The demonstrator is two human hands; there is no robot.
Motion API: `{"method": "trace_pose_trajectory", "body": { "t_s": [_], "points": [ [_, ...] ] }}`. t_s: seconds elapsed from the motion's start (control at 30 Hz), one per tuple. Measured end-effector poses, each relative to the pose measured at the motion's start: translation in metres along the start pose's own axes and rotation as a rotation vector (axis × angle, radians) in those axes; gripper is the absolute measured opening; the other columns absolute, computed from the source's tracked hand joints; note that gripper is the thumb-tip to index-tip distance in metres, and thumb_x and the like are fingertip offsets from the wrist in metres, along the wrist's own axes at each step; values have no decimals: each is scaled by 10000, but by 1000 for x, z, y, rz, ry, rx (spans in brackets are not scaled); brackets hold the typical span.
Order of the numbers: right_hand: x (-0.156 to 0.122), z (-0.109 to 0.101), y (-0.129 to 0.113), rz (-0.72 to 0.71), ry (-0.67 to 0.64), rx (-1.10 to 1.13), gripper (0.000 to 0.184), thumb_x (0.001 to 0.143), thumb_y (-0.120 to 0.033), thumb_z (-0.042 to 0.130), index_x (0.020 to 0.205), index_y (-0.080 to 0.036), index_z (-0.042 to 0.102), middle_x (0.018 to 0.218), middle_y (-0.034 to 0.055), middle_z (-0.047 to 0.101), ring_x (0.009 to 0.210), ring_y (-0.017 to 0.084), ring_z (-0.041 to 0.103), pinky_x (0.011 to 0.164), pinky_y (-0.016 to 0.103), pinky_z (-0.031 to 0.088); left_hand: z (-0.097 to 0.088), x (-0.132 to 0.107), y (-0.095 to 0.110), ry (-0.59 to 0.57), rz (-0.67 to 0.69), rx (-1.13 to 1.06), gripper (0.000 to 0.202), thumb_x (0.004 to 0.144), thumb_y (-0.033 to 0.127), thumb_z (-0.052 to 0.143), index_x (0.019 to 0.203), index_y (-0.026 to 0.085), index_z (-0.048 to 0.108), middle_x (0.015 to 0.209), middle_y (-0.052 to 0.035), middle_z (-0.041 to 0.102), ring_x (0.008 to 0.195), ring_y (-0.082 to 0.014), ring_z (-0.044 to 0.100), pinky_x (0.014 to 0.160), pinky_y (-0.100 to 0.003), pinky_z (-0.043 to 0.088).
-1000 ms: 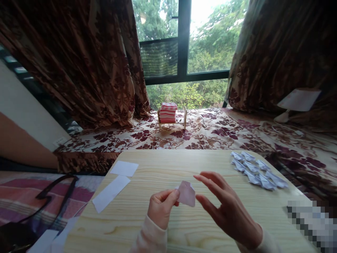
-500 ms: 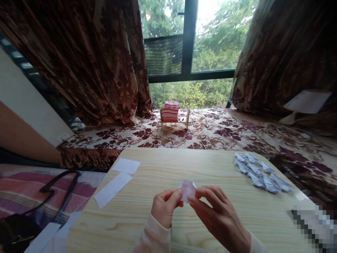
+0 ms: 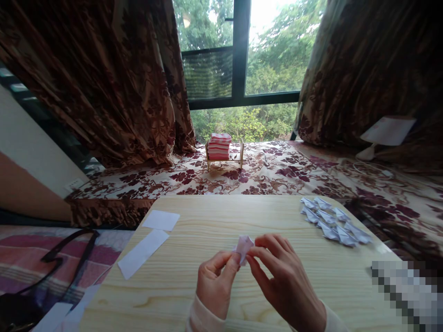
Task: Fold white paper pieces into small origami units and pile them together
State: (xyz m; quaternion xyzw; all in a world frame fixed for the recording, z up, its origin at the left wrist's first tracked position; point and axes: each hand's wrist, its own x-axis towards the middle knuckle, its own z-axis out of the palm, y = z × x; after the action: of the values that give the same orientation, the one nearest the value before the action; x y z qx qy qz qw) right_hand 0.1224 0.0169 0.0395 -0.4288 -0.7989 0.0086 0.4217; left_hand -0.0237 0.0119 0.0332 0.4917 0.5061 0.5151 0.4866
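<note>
The left hand [image 3: 216, 279] has its grip clamped on a small folded paper [image 3: 244, 246], thumb on the near face at its left side. The paper is held up in front of the person, above the middle of the wood-grain counter [image 3: 194, 221]. The right hand [image 3: 287, 274] meets the paper from the other side, thumb and fingertips at its right edge — the view is too small there to tell whether that grip pinches the paper or only touches it.

Toward the left edge of the counter lie two flat white sheets: a shorter sheet [image 3: 161, 220] farther back and a longer strip [image 3: 143, 253] just in front of it, set at a slant. At the far right sits a close cluster of folded white pieces [image 3: 327, 216], well apart from both hands. Nearer on that side is a pixelated object [image 3: 408, 290], not readable.

Beyond the counter, a small stand [image 3: 241, 154] on the flower-patterned ledge [image 3: 270, 175] bears a red-and-white striped stack [image 3: 219, 147] — the window [image 3: 239, 60] is behind it.
</note>
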Motion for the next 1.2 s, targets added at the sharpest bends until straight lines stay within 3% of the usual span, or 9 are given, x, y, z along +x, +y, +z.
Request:
{"method": "trace_pose_trajectory", "body": {
  "t_s": [0.23,0.43,0.63,0.77,0.97,1.1,1.2],
  "points": [
    [1,-2,-1,46,-26,-6,108,871,-115,512,843,-178,596,830,61,556,785,198,483,689,327,367,-3,-2,-3,-74,23,67,311,800,332,567,542,160,598,582,8,548,629,-143,493,615,-234,370],
    [5,-8,-2,-36,-96,-60,177,908,-147,477,792,-188,605,758,43,565,734,187,471,669,319,339,-7,0,-7,-141,95,195,277,821,293,542,635,152,692,604,-13,563,643,-158,517,620,-247,382],
    [5,-8,-2,10,-113,-90,219,914,-171,466,736,-182,593,734,46,551,723,196,462,666,326,334,-4,-7,5,-191,193,302,266,853,281,523,727,156,720,679,-40,610,701,-175,580,675,-250,427],
    [5,-9,-5,29,-109,-91,180,893,-155,481,761,-187,600,741,41,553,730,199,478,674,330,345,-1,-10,9,-156,237,370,272,841,269,535,636,152,670,652,-34,593,664,-165,574,661,-243,426],
    [3,-8,-1,87,-68,-19,93,867,-159,527,840,-197,607,807,47,570,757,191,514,691,338,395,0,-6,0,-74,188,349,261,791,224,530,538,173,567,590,-3,539,605,-145,519,611,-230,408],
    [-3,-8,6,164,50,73,100,878,-162,519,923,-203,598,852,52,576,798,191,547,695,326,434,-1,-4,-11,-37,104,250,231,761,241,543,551,169,603,597,-5,587,632,-158,545,638,-239,415],
    [-8,-9,5,216,40,195,92,890,-156,501,915,-199,578,834,41,573,752,165,554,656,292,447,-1,-3,-15,-34,64,212,219,756,255,555,585,157,652,606,-12,615,649,-168,556,652,-248,420]
  ]
}}
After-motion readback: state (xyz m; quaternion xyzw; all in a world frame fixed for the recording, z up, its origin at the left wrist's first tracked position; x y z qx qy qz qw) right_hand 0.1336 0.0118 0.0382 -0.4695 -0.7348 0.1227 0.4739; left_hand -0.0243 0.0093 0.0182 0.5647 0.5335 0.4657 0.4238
